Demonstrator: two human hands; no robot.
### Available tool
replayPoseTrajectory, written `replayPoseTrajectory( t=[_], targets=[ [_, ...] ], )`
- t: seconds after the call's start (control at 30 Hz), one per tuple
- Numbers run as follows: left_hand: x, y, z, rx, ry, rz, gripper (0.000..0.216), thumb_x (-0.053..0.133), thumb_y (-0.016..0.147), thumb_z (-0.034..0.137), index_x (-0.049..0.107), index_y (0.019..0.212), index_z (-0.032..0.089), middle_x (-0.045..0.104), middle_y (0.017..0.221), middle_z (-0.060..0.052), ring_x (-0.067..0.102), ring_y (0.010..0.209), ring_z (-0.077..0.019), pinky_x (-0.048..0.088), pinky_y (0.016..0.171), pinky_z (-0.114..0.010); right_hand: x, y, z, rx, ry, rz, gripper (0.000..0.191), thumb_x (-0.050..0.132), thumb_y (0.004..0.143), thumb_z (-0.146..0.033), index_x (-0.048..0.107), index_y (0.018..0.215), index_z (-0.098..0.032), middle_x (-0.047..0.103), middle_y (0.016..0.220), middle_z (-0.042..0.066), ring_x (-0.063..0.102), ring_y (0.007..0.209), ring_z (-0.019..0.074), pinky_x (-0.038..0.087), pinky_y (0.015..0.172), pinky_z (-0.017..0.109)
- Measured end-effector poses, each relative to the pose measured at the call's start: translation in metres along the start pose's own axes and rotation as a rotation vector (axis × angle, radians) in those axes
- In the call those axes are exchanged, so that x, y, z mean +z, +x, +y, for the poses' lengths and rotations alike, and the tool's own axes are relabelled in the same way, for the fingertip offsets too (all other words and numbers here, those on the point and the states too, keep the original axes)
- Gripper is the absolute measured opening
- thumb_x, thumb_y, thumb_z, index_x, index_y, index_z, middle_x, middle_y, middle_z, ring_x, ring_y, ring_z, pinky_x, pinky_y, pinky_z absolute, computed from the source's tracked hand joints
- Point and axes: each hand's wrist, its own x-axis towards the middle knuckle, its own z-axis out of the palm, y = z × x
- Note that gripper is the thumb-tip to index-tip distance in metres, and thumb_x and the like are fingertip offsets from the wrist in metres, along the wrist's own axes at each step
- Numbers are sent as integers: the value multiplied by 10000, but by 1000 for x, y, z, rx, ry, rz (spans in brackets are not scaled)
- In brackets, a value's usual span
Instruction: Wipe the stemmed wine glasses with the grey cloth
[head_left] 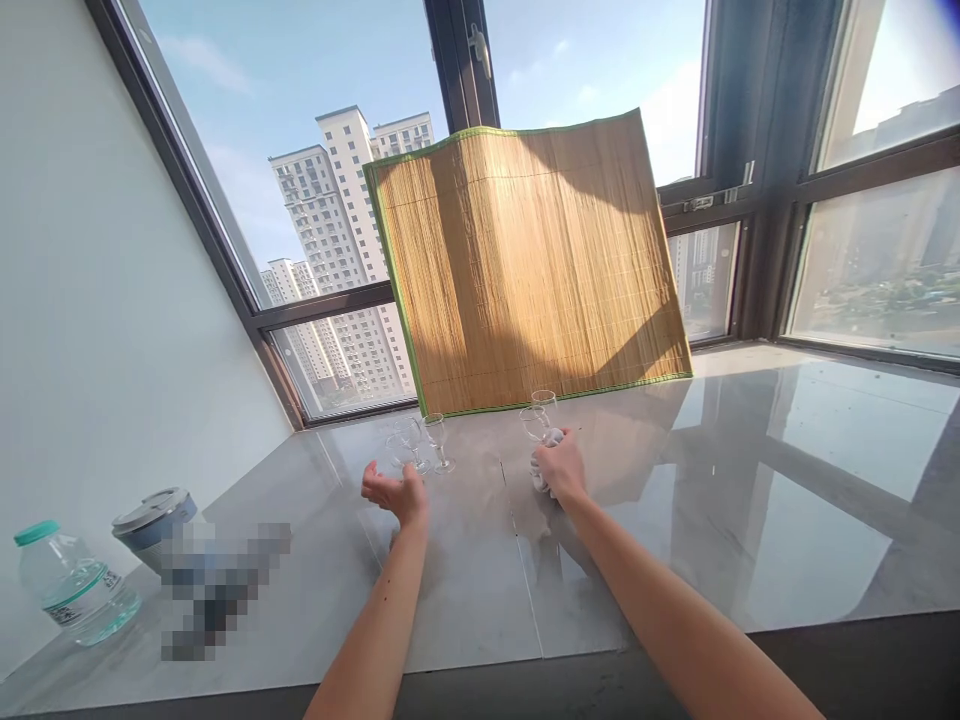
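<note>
My left hand (395,492) is over the grey ledge with its fingers apart, and nothing shows in it. Just beyond it stand small clear stemmed glasses (435,432), close together; the hand partly covers them, and whether it touches one I cannot tell. My right hand (562,466) is closed around a bunched white cloth (553,437), low over the ledge. Right behind that cloth are two more clear stemmed glasses (534,420), their lower parts hidden by the hand and cloth.
A green-edged bamboo mat (525,270) leans against the window behind the glasses. On the left of the glossy tiled ledge (465,600) stand a clear bottle with a teal cap (75,590) and a lidded tub (154,520), beside a pixelated patch.
</note>
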Motion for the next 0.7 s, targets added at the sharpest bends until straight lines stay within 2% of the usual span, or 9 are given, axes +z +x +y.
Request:
replayPoseTrajectory(
  t=[0.17, 0.3, 0.47, 0.57, 0.7],
  targets=[
    [12, 9, -16, -197, -211, -146, 623, 615, 701, 168, 323, 1244, 256, 413, 1351, -134, 429, 1290, -267, 426, 926, -375, -11, 3, -6, 64, -100, 45, 492, 572, 759, -302, 393, 1215, -250, 677, 893, 56, 631, 692, 204, 420, 624, 319],
    [21, 15, -25, -325, -340, -241, 630, 637, 664, 102, 342, 1202, 246, 539, 1231, -99, 553, 1153, -216, 458, 850, -323, -11, 7, -5, 87, -115, 58, 529, 546, 766, -299, 371, 1261, -242, 679, 893, 32, 642, 690, 204, 429, 613, 307],
    [23, 15, -28, -307, -302, -285, 540, 622, 686, 79, 387, 1145, 239, 615, 992, -12, 607, 787, -119, 453, 715, -257, -9, 10, -2, 59, -133, 82, 745, 541, 760, -290, 212, 1423, -205, 676, 975, 87, 662, 785, 248, 458, 659, 339],
    [23, 14, -30, -268, -219, -291, 487, 613, 707, 118, 408, 1135, 229, 594, 870, 26, 545, 617, -100, 420, 603, -244, -8, 10, -2, 52, -139, 91, 751, 541, 761, -308, 216, 1430, -199, 666, 1025, 117, 660, 854, 281, 473, 703, 378],
    [25, 16, -38, -152, -152, -236, 388, 609, 708, 155, 440, 1050, 224, 539, 749, 58, 514, 541, -111, 396, 534, -249, -10, 11, -4, 44, -119, 85, 725, 534, 776, -330, 235, 1421, -190, 666, 1001, 131, 655, 854, 294, 479, 723, 413]
  ],
)
